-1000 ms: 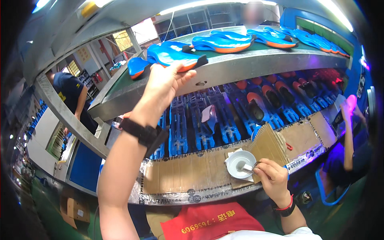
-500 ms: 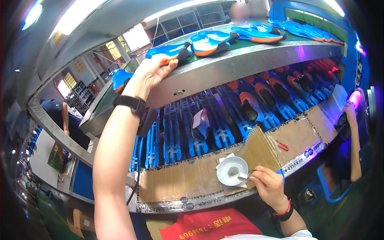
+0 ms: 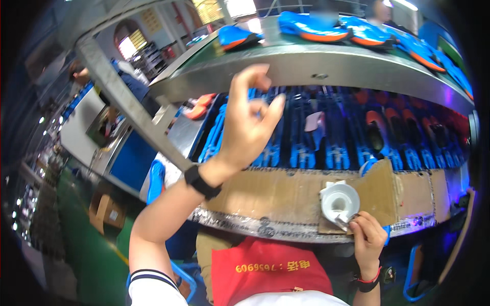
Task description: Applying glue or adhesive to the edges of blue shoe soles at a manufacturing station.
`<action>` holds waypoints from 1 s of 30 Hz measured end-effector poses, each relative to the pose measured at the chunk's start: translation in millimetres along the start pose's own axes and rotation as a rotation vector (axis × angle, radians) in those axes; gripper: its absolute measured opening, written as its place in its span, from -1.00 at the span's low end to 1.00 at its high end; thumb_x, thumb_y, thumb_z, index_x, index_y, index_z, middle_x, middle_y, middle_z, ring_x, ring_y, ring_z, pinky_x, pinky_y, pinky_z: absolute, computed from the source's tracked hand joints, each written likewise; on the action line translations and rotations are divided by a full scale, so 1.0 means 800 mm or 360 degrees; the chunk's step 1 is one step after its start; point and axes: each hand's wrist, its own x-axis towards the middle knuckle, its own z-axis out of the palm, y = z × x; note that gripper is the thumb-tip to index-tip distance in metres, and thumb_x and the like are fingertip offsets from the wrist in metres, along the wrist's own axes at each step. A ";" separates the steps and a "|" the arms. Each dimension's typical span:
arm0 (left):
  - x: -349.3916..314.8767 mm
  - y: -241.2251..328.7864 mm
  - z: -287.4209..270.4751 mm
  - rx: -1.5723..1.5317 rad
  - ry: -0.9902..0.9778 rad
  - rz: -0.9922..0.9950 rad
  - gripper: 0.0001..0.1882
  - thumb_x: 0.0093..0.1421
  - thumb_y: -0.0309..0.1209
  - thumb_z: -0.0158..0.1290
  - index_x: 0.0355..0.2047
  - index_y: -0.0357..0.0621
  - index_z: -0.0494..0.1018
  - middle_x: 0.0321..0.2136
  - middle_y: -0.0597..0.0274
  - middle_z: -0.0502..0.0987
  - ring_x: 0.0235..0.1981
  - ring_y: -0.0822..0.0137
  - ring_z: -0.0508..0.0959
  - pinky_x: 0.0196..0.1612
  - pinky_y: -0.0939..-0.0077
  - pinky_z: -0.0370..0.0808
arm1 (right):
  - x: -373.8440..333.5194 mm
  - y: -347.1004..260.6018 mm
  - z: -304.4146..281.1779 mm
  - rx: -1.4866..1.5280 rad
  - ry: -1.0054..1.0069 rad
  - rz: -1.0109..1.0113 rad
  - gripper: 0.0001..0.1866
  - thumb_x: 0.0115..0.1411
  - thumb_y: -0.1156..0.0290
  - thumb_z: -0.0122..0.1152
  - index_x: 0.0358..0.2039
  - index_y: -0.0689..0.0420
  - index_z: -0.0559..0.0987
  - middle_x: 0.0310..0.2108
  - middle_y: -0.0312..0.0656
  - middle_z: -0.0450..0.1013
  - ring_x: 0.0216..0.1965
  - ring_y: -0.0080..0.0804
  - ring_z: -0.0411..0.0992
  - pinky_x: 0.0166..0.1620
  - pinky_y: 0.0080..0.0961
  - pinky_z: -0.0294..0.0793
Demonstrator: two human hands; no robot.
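Left hand (image 3: 247, 127), slightly blurred, is hovering before metal conveyor side (image 3: 296, 64); its fingers bending loosely, released, holding nothing. Blue-and-orange moulded piece (image 3: 236, 36) is lying on green belt (image 3: 270, 43) beyond it; more such pieces lying farther right. Right hand (image 3: 370, 237) is pinching small pale tool (image 3: 343, 223) between fingers, tool reaching near rim of white bowl (image 3: 333, 195); exact kind too small to tell. Bowl is sitting on cardboard-covered desk (image 3: 275, 196), folded cardboard flap (image 3: 375, 191) standing just right of it. Blue forms (image 3: 303, 155) are lining up behind desk.
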 end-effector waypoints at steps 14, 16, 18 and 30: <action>-0.436 -0.214 -0.435 0.1212 0.1840 -0.2171 -0.46 0.06 -0.18 0.04 -0.08 -0.35 0.23 -0.05 -0.09 0.24 0.01 0.04 0.25 0.01 0.13 0.25 | 0.002 -0.028 0.047 -0.0093 -0.0193 -0.0142 -0.91 -0.02 0.66 0.19 -0.43 0.32 0.50 -0.38 -0.02 0.47 -0.60 -0.42 0.36 -0.55 -0.61 0.30; -0.441 -0.218 -0.454 0.0266 0.2035 -0.2127 -0.56 0.12 -0.17 -0.03 -0.17 -0.34 0.30 -0.11 0.01 0.31 -0.17 0.12 0.41 -0.17 0.19 0.41 | 0.002 -0.033 0.049 -0.0102 -0.0198 -0.0145 -0.91 -0.02 0.66 0.19 -0.44 0.31 0.50 -0.39 -0.03 0.47 -0.60 -0.42 0.36 -0.54 -0.61 0.30; -0.451 -0.233 -0.474 -0.0074 0.2075 -0.2014 -0.60 0.15 -0.19 -0.06 -0.21 -0.33 0.33 -0.20 0.05 0.38 -0.30 0.17 0.47 -0.28 0.26 0.47 | 0.002 -0.037 0.049 -0.0111 -0.0235 -0.0138 -0.91 -0.02 0.66 0.19 -0.44 0.31 0.50 -0.39 -0.04 0.47 -0.60 -0.40 0.37 -0.54 -0.61 0.30; -0.398 -0.100 -0.305 -0.0841 0.1108 -0.1617 -0.70 0.09 -0.57 -0.04 -0.12 -0.29 0.28 -0.21 0.09 0.45 -0.15 0.20 0.50 -0.09 0.25 0.49 | 0.001 -0.031 0.055 -0.0079 -0.0242 -0.0085 -0.90 -0.04 0.66 0.22 -0.45 0.29 0.51 -0.42 -0.08 0.47 -0.56 -0.34 0.43 -0.50 -0.58 0.36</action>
